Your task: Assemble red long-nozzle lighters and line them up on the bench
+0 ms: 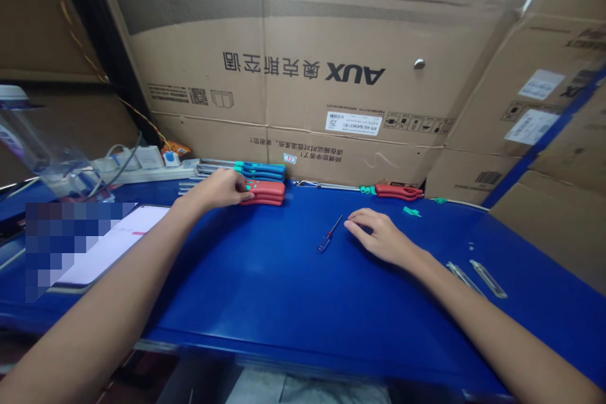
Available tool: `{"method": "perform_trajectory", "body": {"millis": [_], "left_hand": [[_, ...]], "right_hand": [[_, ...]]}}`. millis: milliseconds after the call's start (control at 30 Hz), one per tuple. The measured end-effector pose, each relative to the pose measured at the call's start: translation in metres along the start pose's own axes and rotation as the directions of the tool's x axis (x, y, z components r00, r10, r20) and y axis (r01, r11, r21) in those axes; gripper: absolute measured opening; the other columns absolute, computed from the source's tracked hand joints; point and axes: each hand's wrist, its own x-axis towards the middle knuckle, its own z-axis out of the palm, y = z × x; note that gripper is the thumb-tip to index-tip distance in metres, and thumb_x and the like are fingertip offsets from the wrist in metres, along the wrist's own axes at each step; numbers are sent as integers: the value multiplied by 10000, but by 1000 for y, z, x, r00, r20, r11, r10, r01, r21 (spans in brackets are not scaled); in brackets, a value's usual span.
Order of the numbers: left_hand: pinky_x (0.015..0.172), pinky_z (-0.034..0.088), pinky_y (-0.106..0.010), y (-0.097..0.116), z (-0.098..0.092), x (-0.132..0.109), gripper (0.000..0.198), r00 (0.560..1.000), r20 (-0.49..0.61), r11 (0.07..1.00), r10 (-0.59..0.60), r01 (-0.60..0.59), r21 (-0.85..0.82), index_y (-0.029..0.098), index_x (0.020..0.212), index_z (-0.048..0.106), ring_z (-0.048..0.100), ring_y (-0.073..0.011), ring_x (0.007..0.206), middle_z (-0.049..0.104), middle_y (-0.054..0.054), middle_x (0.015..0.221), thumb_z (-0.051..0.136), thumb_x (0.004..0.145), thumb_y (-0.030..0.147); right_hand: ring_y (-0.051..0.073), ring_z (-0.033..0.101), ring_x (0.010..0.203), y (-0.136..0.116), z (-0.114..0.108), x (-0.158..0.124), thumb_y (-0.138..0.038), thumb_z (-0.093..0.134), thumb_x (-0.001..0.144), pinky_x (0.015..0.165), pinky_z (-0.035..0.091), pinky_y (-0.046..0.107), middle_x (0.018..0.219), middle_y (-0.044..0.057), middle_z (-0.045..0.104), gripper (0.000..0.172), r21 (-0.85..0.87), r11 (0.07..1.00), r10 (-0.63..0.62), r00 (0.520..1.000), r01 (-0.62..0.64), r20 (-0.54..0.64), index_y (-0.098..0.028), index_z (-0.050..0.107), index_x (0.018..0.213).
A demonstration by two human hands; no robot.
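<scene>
My left hand [226,189] reaches to a stack of red-handled tools [267,192] at the back of the blue table [265,290], its fingers curled onto the red handles. Teal-handled tools [263,170] lie on the same stack, metal blades pointing left. My right hand [379,235] rests on the table with fingers loosely bent, holding nothing. A small screwdriver [329,235] with a dark blue handle lies just left of its fingertips, not touched.
Another red-handled tool [398,191] and small teal parts [411,211] lie at the back right. Two metal blades [477,278] lie at the right. A phone [118,243], a power strip [137,167] and a clear plastic bag [52,151] are at left. Cardboard boxes [303,69] wall the back.
</scene>
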Motion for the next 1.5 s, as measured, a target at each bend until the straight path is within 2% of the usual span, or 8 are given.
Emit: {"method": "perform_trajectory", "body": {"millis": [167, 633, 833, 1033, 1300, 1500], "left_hand": [[556, 352, -276, 3, 0, 0, 266, 1000, -10, 995, -23, 24, 99, 239, 572, 697, 576, -168, 570, 691, -26, 628, 639, 719, 453], [586, 377, -280, 7, -3, -2, 241, 999, -15, 994, -32, 33, 102, 236, 673, 736, 613, -193, 639, 721, -40, 718, 645, 725, 452], [593, 377, -278, 7, -4, -3, 244, 1000, -13, 997, -28, 29, 72, 241, 655, 723, 614, -197, 650, 709, -33, 679, 654, 710, 468], [633, 398, -283, 8, -5, -3, 241, 999, -17, 997, -37, 38, 60, 229, 651, 713, 635, -213, 704, 727, -45, 757, 658, 705, 457], [674, 439, -308, 21, -14, -6, 426, 998, 25, 981, -64, 58, 187, 180, 837, 744, 660, -272, 821, 734, -100, 916, 557, 761, 555], [739, 470, -310, 21, -14, -6, 404, 996, 17, 984, -86, 83, 159, 216, 860, 754, 657, -274, 874, 730, -81, 945, 620, 706, 564]], "right_hand": [[226, 653, 962, -1, -1, 0, -343, 460, 965, 901, 511, 399, 1004, 91, 714, 317, 5, 1000, 14, 1000, -14, 11, -191, 724, 875], [225, 654, 952, 0, 0, 0, -343, 459, 965, 890, 514, 391, 985, 85, 714, 318, 4, 1000, 2, 1000, -2, 13, -196, 720, 858], [225, 653, 959, -1, 0, 0, -347, 455, 967, 897, 510, 393, 991, 86, 714, 322, 6, 1000, 9, 1000, -10, 17, -195, 720, 867], [230, 659, 952, -1, 0, 0, -341, 461, 962, 893, 516, 392, 980, 88, 716, 319, 6, 1000, 10, 1000, -10, 15, -194, 727, 864], [224, 651, 961, -2, -2, -1, -341, 462, 966, 901, 503, 380, 999, 95, 714, 326, 4, 1000, 25, 999, -26, 31, -173, 725, 875], [220, 651, 964, 0, 0, 0, -338, 462, 966, 905, 498, 370, 999, 89, 714, 318, 4, 1000, 27, 999, -27, 32, -177, 720, 875]]}}
